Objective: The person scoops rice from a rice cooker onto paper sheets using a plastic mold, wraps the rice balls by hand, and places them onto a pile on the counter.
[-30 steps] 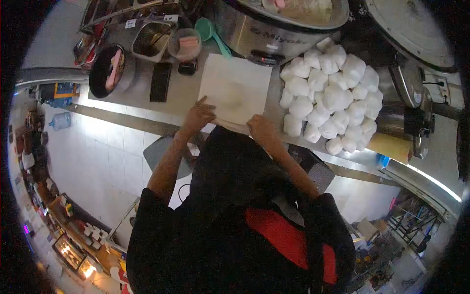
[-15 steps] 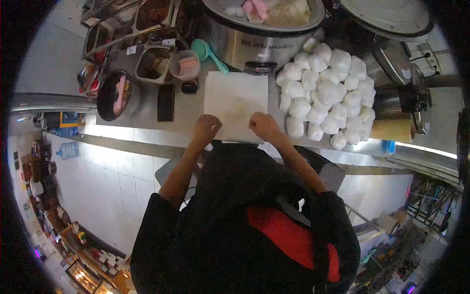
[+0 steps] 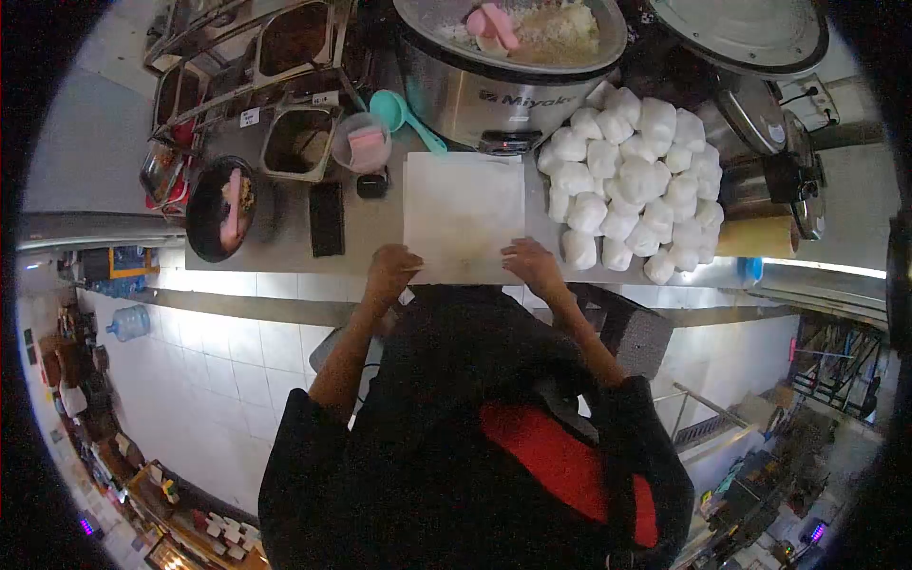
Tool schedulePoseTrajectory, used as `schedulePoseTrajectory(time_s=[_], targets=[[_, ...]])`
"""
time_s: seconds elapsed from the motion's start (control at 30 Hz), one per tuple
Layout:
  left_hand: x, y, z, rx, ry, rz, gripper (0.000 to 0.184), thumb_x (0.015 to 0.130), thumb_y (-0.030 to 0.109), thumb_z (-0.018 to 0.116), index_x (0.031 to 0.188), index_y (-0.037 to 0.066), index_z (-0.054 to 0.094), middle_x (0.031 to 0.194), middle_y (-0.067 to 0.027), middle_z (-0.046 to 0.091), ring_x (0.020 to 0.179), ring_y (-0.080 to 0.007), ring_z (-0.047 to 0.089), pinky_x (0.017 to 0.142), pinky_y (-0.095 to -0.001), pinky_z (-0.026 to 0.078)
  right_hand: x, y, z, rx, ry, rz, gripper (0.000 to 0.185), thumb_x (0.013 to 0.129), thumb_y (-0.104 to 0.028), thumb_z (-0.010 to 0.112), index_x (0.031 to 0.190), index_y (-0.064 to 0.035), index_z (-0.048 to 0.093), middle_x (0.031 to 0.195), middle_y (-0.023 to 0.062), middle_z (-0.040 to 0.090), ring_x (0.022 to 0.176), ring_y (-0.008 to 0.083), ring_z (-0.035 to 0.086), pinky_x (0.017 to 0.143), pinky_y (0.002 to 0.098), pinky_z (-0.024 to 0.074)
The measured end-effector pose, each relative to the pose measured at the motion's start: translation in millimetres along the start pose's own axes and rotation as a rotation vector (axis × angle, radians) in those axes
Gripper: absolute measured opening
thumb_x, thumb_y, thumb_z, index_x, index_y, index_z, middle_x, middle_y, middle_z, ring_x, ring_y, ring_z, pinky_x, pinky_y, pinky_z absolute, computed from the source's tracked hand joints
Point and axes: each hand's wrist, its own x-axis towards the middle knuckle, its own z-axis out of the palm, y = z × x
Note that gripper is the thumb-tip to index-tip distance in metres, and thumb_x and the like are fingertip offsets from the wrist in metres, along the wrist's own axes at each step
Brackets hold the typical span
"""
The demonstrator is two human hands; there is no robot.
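A stack of white paper sheets [image 3: 464, 204] lies flat on the steel counter in front of me, its near end at the counter's edge. My left hand [image 3: 392, 272] is at the near left edge of the paper, fingers stretched toward it and touching its margin. Across from it, my right hand [image 3: 535, 267] rests by the near right edge, open with fingers apart. Neither hand holds anything that I can see. Many white paper-wrapped bundles [image 3: 627, 180] are piled to the right of the sheets.
Behind the paper stands a large rice cooker [image 3: 532, 109] with rice and a pink scoop [image 3: 493, 27]. A teal ladle [image 3: 418, 128], a clear tub [image 3: 350, 152], a black phone [image 3: 327, 219] and a dark bowl [image 3: 206, 214] sit to the left. Metal food pans [image 3: 296, 142] stand behind them.
Both hands have gone from curled fingers over the paper's near part to straighter fingers at its side edges, slightly farther apart. The view has shifted a little.
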Motion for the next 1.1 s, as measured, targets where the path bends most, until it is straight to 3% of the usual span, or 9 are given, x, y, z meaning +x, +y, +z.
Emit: schedulePoseTrajectory(time_s=[0.1,0.23,0.33,0.4,0.47,0.53,0.83,1.0,1.1], targets=[[4,5,4,-0.187,-0.014,-0.346,0.011,0.082,0.015,0.064,0.086,0.007,0.069,0.088,-0.0086,0.068,0.087,-0.026,0.063,0.081,-0.0369,0.049,-6,10,26,0.576,0.271,0.241,0.019,0.087,-0.027,0.058,0.095,-0.0111,0.067,0.1,0.0094,0.065,0.088,0.0274,0.061,0.079,0.0339,0.0486],[28,21,20,-0.372,0.237,-0.585,0.022,0.09,0.022,0.055,0.087,0.005,0.067,0.082,-0.0112,0.067,0.078,-0.0242,0.064,0.071,-0.0331,0.05,23,-7,36,0.272,0.456,0.512,0.029,0.092,-0.022,0.051,0.077,0.0016,0.057,0.071,0.0169,0.06,0.066,0.0337,0.057,0.063,0.0383,0.044],[45,11,42,0.022,0.258,-0.674,0.03,0.093,0.026,0.048,0.087,0.002,0.066,0.075,-0.0143,0.065,0.071,-0.0272,0.064,0.07,-0.0359,0.048,39,6,50,-0.048,0.574,0.529,0.029,0.092,-0.022,0.05,0.074,0.0005,0.055,0.065,0.0174,0.057,0.059,0.0367,0.053,0.057,0.0427,0.0406],[50,-3,52,0.566,0.444,-0.156,0.031,0.094,0.025,0.047,0.084,0.002,0.065,0.071,-0.0169,0.064,0.066,-0.0314,0.063,0.068,-0.0393,0.047,44,37,69,-0.27,0.629,0.41,0.029,0.092,-0.022,0.051,0.072,-0.0005,0.055,0.063,0.0177,0.056,0.06,0.0383,0.054,0.057,0.045,0.0404],[54,-16,59,0.723,0.465,-0.047,0.032,0.094,0.025,0.047,0.082,0.002,0.065,0.068,-0.0182,0.062,0.063,-0.0349,0.061,0.067,-0.0426,0.046,51,45,71,-0.356,0.573,0.439,0.029,0.091,-0.023,0.052,0.071,-0.0019,0.056,0.062,0.0164,0.057,0.059,0.0379,0.055,0.059,0.0463,0.0402],[58,-21,70,0.489,0.34,-0.36,0.032,0.093,0.025,0.048,0.081,0.002,0.064,0.065,-0.0182,0.06,0.062,-0.0378,0.059,0.067,-0.0458,0.045,48,41,69,-0.437,0.54,0.447,0.029,0.09,-0.025,0.052,0.071,-0.0029,0.057,0.063,0.0162,0.057,0.06,0.0378,0.055,0.061,0.0473,0.0401],[23,-33,79,0.175,0.577,-0.312,0.029,0.092,0.026,0.05,0.085,0.002,0.064,0.071,-0.0226,0.058,0.071,-0.0394,0.058,0.065,-0.0485,0.044,35,32,52,-0.291,0.669,0.27,0.027,0.091,-0.024,0.051,0.077,-0.0022,0.059,0.076,0.0198,0.061,0.071,0.0386,0.057,0.069,0.0478,0.0404],[34,-54,77,0.491,0.288,-0.399,0.028,0.094,0.027,0.048,0.093,0.004,0.063,0.081,-0.023,0.059,0.072,-0.0388,0.057,0.067,-0.0485,0.045,62,38,36,-0.252,0.402,0.433,0.023,0.09,-0.023,0.052,0.08,-0.003,0.059,0.075,0.0184,0.06,0.074,0.0387,0.055,0.072,0.0468,0.0418],[37,-49,81,0.377,0.37,-0.492,0.028,0.094,0.027,0.047,0.09,0.004,0.063,0.081,-0.0189,0.061,0.069,-0.0362,0.057,0.07,-0.0474,0.045,51,63,62,-0.334,0.557,0.305,0.021,0.089,-0.022,0.053,0.081,-0.0036,0.058,0.075,0.0186,0.06,0.074,0.0389,0.056,0.069,0.0472,0.0424]])
